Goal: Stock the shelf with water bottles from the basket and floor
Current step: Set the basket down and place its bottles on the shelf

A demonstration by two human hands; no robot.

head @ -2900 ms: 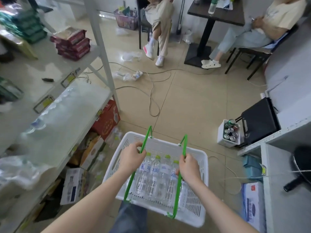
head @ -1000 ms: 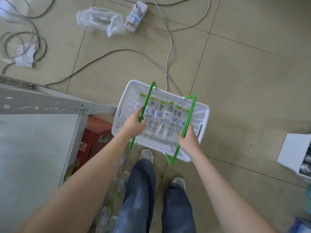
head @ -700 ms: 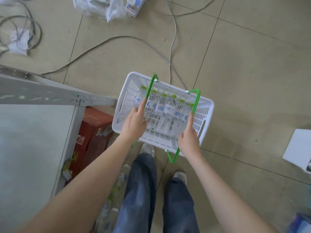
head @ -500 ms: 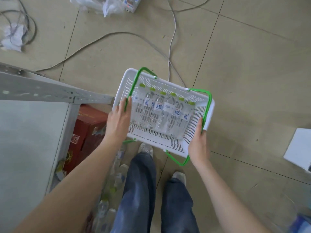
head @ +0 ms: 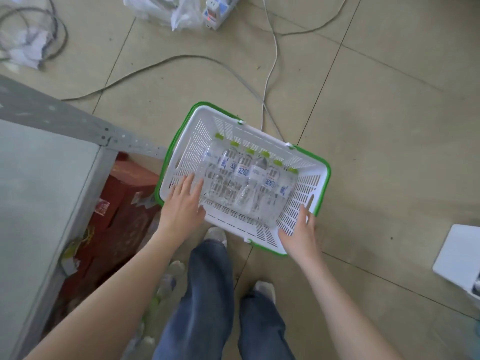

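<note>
I see the water bottles point(head: 241, 178) lying side by side in the white basket point(head: 306, 183) on the tiled floor point(head: 389, 126), green handles folded down. My left hand point(head: 183, 206) rests open-fingered over its near corner; my right hand point(head: 298, 237) lies flat against the side, gripping nothing. A grey shelf point(head: 39, 190) crowds the left, red cartons point(head: 114, 211) beneath; loose bottles point(head: 166, 281) beside my legs are blurred.

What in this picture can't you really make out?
- Exact count of water bottles: clear plastic, overlapping in the basket.
- Bottles on the floor: partly hidden by the left hand's arm.
- White box: cut off by the right edge.
- Red carton: label too small.
</note>
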